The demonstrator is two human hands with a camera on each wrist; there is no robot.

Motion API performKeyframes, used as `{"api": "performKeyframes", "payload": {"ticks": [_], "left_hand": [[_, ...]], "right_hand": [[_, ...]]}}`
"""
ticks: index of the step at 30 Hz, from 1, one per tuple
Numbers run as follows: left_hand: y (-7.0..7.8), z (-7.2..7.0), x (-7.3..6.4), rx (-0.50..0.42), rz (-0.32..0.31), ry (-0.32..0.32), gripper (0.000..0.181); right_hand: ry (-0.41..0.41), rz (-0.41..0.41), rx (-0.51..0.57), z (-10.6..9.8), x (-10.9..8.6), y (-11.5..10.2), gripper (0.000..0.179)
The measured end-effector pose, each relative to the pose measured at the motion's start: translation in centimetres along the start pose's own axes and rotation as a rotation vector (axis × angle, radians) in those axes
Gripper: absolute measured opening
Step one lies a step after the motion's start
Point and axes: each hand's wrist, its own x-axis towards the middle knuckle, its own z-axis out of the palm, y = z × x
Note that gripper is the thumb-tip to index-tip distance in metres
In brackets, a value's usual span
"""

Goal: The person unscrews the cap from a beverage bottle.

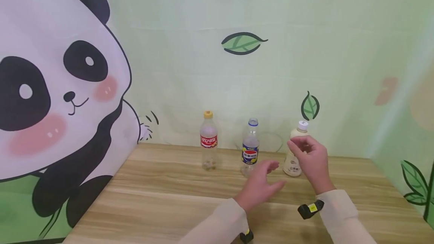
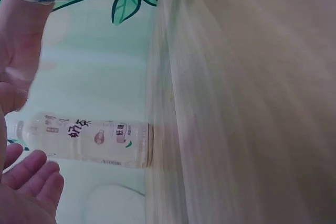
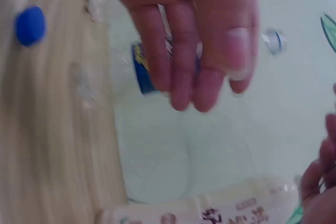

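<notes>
My left hand (image 1: pixel 259 185) hovers over the table in front of a Pepsi bottle (image 1: pixel 250 150), fingers loosely extended, thumb apart and nothing held. The clear bottle has no cap, and its foot is partly covered by that hand. To the right, my right hand (image 1: pixel 312 159) is raised with loosely bent fingers and no object in its grasp. It overlaps an upright milk tea bottle (image 1: pixel 293 165) with a white cap (image 1: pixel 303 125). A blue bottle cap (image 3: pixel 30 25) lies on the table in the right wrist view; the head view does not show it.
A Coca-Cola bottle (image 1: pixel 208 150) with a yellow cap stands left of the Pepsi bottle, near the table's back edge. Behind the wooden table (image 1: pixel 152 187) hangs a green cloth backdrop (image 1: pixel 176 86) printed with leaves and a panda. Each wrist wears a small black camera.
</notes>
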Motion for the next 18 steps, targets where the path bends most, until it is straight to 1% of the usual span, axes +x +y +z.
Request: {"api": "performKeyframes", "payload": {"ticks": [4, 6, 7, 9, 13, 15, 18], "left_hand": [[0.2, 1.1, 0.9, 0.027, -0.048, 0.029, 0.054], [0.3, 1.6, 1.2, 0.034, -0.071, 0.044, 0.052], [0.3, 1.8, 1.4, 0.034, -0.08, 0.049, 0.051], [0.2, 2.2, 1.9, 0.032, -0.103, 0.058, 0.05], [0.0, 2.6, 3.0, 0.031, -0.122, 0.075, 0.049], [0.0, 2.7, 3.5, 0.029, -0.132, 0.084, 0.049], [0.1, 2.8, 4.3, 0.011, -0.152, 0.092, 0.05]], "right_hand": [[0.099, -0.149, 0.017, -0.4, 1.3, 0.3, 0.014], [0.14, -0.182, 0.009, -0.6, 1.8, 0.4, 0.014], [0.165, -0.175, 0.0, -0.7, 2.1, 0.4, 0.014], [0.211, -0.116, 0.002, -0.9, 2.6, 0.4, 0.019], [0.276, 0.081, 0.025, -1.3, 3.9, 0.6, 0.037], [0.282, 0.167, 0.032, -1.6, 4.4, 0.9, 0.046], [0.273, 0.244, 0.037, -1.9, 5.0, 1.5, 0.054]]}}
